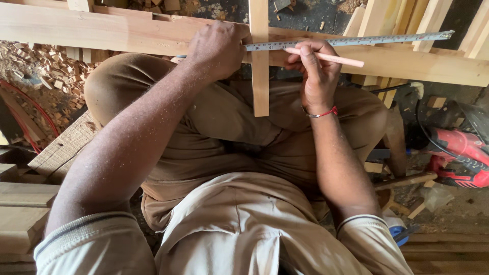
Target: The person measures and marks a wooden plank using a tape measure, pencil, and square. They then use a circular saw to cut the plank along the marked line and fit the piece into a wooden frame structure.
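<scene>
From the head camera, the left hand was closed on the tape measure, pressing it on the long plank. The right hand pinched a pencil. I think the tape had to lie flat and still for a good mark. The tape ran left to right along the plank, tip pointing right, crossing an upright wood strip.

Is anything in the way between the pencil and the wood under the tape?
Nothing visible. The right hand holds the pencil just below the tape, over the long board, with no object between them.
</scene>
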